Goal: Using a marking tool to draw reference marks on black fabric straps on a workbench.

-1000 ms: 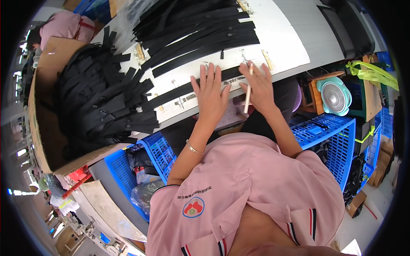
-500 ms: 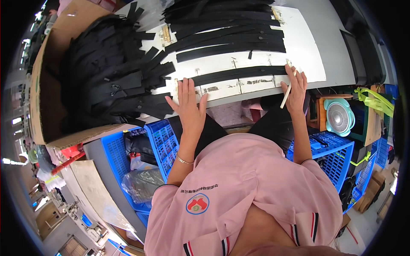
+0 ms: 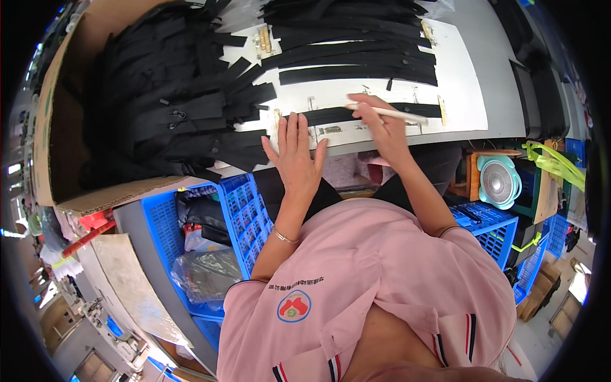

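A black zipper [image 3: 331, 115] lies straight across the near part of a marked white board [image 3: 464, 95]. My left hand [image 3: 298, 153] lies flat with its fingers stretched out, the fingertips on the zipper's left end. Over the middle of the zipper, my right hand [image 3: 387, 135] is closed around a slim white pen [image 3: 406, 116]. One end of the pen is by the fingertips near the zipper, and the other points right. Whether the tip touches the zipper I cannot tell.
More black zippers [image 3: 359, 60] lie in rows on the far part of the board. A cardboard box [image 3: 56, 127] at the left overflows with black zippers [image 3: 165, 121]. Below the table stand blue plastic crates [image 3: 238, 213] and a small teal fan [image 3: 498, 183] at the right.
My right hand has moved left from the zipper's right end to its middle, carrying the pen, which has swung from steep to nearly level. My left hand stays at the left end.
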Demonstrator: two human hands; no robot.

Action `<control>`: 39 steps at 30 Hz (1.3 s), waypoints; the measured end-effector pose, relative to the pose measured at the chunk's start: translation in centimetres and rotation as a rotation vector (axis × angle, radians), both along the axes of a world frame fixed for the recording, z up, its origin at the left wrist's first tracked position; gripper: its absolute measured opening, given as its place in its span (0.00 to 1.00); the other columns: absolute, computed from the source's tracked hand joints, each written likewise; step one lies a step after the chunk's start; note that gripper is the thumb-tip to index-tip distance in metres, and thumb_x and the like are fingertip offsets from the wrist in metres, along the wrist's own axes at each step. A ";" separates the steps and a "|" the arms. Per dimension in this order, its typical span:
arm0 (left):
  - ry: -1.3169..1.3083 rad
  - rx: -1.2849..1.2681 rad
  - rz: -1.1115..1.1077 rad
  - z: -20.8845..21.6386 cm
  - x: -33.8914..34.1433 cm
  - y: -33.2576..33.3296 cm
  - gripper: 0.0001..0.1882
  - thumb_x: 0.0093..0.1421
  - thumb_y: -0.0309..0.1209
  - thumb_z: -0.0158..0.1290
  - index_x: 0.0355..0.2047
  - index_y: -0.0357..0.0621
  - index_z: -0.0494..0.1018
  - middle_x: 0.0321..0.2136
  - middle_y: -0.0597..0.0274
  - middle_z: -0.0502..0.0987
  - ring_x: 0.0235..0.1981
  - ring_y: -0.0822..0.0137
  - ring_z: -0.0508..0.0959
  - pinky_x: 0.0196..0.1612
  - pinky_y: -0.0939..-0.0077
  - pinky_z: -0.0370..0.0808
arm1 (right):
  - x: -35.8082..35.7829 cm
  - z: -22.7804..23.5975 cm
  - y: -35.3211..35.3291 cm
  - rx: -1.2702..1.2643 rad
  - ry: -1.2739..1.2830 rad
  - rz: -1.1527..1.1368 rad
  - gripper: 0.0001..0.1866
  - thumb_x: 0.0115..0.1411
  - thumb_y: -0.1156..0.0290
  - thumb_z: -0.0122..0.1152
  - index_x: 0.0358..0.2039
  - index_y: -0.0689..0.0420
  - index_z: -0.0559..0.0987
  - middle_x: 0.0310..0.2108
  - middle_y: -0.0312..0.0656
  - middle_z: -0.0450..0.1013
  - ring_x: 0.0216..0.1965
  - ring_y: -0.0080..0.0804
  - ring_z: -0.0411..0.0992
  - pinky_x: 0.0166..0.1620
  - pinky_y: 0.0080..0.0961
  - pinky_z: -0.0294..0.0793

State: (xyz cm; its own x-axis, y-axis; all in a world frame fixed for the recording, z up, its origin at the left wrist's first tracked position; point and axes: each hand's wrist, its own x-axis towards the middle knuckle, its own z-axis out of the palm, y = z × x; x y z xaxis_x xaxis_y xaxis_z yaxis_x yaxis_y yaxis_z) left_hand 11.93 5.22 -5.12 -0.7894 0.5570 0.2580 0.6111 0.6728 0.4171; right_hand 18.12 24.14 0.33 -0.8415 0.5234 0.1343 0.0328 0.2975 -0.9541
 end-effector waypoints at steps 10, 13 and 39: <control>0.031 0.037 0.001 -0.4 0.0 0.0 0.36 0.65 0.46 0.57 0.68 0.40 0.65 0.69 0.55 0.64 0.73 0.53 0.58 0.72 0.36 0.37 | -4.4 -4.2 -2.1 -0.041 -0.039 0.163 0.12 0.71 0.68 0.57 0.42 0.62 0.84 0.28 0.35 0.77 0.29 0.17 0.71 0.33 0.16 0.68; 0.032 0.047 0.003 -0.5 0.0 0.0 0.36 0.64 0.46 0.58 0.67 0.40 0.65 0.68 0.55 0.65 0.73 0.54 0.58 0.72 0.36 0.37 | -4.6 -4.4 -2.3 -0.006 -0.043 0.170 0.11 0.70 0.70 0.57 0.41 0.64 0.83 0.29 0.38 0.78 0.29 0.20 0.73 0.33 0.18 0.71; 0.045 -0.004 0.016 -0.5 0.1 0.2 0.35 0.65 0.47 0.56 0.66 0.40 0.67 0.68 0.56 0.65 0.73 0.55 0.58 0.72 0.36 0.37 | -3.1 -3.5 -1.4 -0.107 -0.055 0.229 0.11 0.67 0.71 0.57 0.34 0.63 0.85 0.24 0.36 0.78 0.25 0.17 0.72 0.30 0.18 0.70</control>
